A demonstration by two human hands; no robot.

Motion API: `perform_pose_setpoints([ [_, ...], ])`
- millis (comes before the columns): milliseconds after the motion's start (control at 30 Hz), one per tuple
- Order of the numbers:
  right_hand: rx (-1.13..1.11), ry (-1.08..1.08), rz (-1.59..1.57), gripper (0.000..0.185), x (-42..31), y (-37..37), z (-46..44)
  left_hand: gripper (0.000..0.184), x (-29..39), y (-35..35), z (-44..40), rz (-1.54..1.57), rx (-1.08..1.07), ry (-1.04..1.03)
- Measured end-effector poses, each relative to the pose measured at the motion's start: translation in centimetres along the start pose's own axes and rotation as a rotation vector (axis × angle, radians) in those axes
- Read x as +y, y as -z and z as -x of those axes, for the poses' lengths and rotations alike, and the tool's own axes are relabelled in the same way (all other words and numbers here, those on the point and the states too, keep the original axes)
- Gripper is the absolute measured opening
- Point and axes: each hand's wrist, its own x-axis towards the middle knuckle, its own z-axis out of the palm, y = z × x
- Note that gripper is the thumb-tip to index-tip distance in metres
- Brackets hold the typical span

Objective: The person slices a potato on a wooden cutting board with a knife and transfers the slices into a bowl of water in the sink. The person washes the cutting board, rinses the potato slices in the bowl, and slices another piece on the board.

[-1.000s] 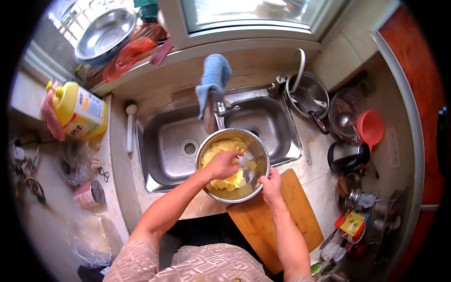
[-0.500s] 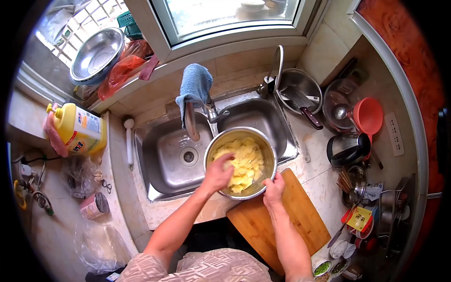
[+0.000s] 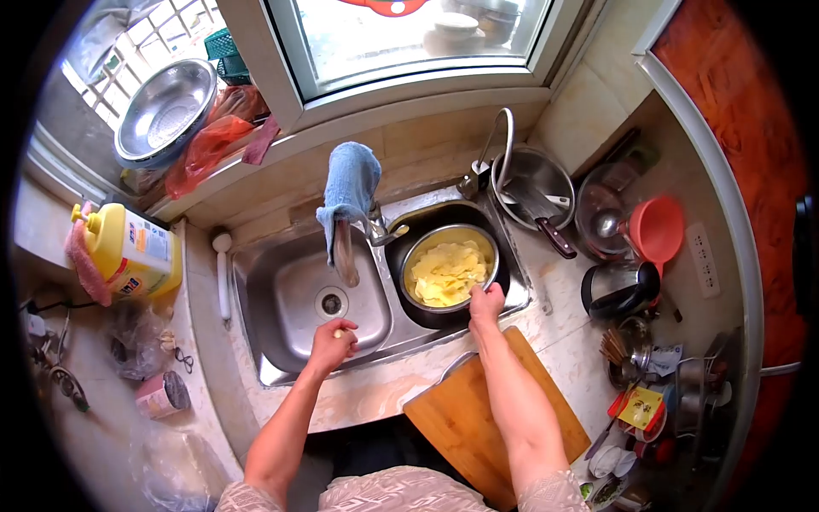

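Thin yellow slices (image 3: 447,273) fill much of a round metal bowl (image 3: 409,294), which is at the right basin of the double sink. My right hand (image 3: 486,305) grips the bowl's near right rim. Over the near edge of the left basin (image 3: 294,294) is my left hand (image 3: 333,343), its fingers curled around a small pale yellow piece (image 3: 339,334). A blue cloth (image 3: 351,177) hangs over the faucet (image 3: 380,230) between the basins.
A wooden cutting board (image 3: 495,418) lies on the counter below the sink. To the right are a pot with a knife (image 3: 554,237), a red ladle (image 3: 657,229) and a black kettle (image 3: 621,290). A yellow jug (image 3: 128,252) stands left.
The bowl has moved away from me, from the sink's near edge to the right basin. My left hand has come out of the bowl and shifted left, while my right hand stays on its rim.
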Motion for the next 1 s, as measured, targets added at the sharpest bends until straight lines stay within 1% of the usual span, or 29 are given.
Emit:
perform_pose_setpoints([
  [67,-0.015,-0.065,0.060,0.018,1.9,-0.6,-1.8,0.018,0.3,-1.9,-1.9,-0.046,-0.006,-0.126],
  [100,-0.049,-0.128,0.043,0.015,1.1,-0.6,-1.9,0.019,0.9,-2.5,-3.1,-0.199,-0.021,-0.211],
  [167,-0.110,-0.261,0.011,0.013,-2.6,0.1,-0.7,0.021,1.5,-4.8,-6.3,-0.385,0.050,-0.391],
  [233,-0.117,-0.352,0.258,0.019,-4.0,0.5,-0.8,0.022,4.1,-7.9,-8.4,-0.490,0.028,-0.535],
  [267,-0.117,-0.401,0.379,0.023,-4.8,0.8,-0.6,0.022,5.6,-9.4,-9.5,-0.616,-0.015,-0.560],
  [300,-0.202,-0.461,0.506,0.031,-6.5,1.2,-0.2,0.022,6.9,-11.0,-10.7,-0.741,-0.058,-0.589],
  [400,-0.268,-0.443,0.719,0.026,-6.2,1.1,-1.0,0.024,6.5,-16.3,-15.9,-0.887,0.032,-0.487],
  [433,-0.282,-0.426,0.674,0.027,-6.7,1.1,-0.9,0.025,5.1,-17.5,-18.0,-0.891,0.071,-0.490],
  [467,-0.297,-0.434,0.707,0.029,-6.0,1.5,-1.5,0.027,3.3,-18.7,-19.9,-0.896,0.106,-0.490],
  [500,-0.358,-0.369,0.804,0.031,-6.9,1.9,-0.9,0.029,2.0,-19.8,-21.0,-0.900,0.141,-0.490],
  [533,-0.420,-0.302,0.900,0.034,-7.9,2.1,-0.1,0.029,1.1,-20.7,-21.1,-0.924,0.053,-0.430],
  [567,-0.324,-0.110,1.094,0.039,-5.8,2.2,-0.3,0.029,0.3,-21.5,-21.1,-0.948,-0.033,-0.371],
  [600,-0.206,0.034,1.226,0.040,-6.0,2.4,1.1,0.029,-0.1,-22.2,-21.1,-0.971,-0.115,-0.309],
  [633,-0.258,-0.023,1.256,0.039,-6.9,3.0,1.3,0.035,0.3,-22.3,-20.0,-1.069,-0.206,-0.328],
  [667,-0.313,-0.083,1.280,0.038,-7.6,3.4,1.3,0.035,0.5,-21.9,-18.9,-1.006,-0.185,-0.384],
  [733,-0.417,-0.050,1.334,0.036,-7.7,4.0,0.7,0.035,1.5,-20.4,-17.7,-0.877,-0.127,-0.506],
  [833,-0.557,0.000,1.421,0.030,-8.8,4.3,0.9,0.033,5.4,-15.9,-15.0,-0.723,-0.053,-0.491],
  [867,-0.604,0.027,1.455,0.029,-9.3,4.1,0.9,0.026,6.2,-14.6,-14.6,-0.485,-0.048,-0.368],
  [900,-0.653,0.082,1.489,0.029,-8.9,4.0,0.8,0.025,7.5,-13.1,-13.1,-0.314,-0.046,-0.190],
  [1000,-0.631,0.096,1.437,0.033,-9.0,3.0,1.1,0.026,4.9,-8.9,-12.0,-0.415,0.156,-0.519],
])
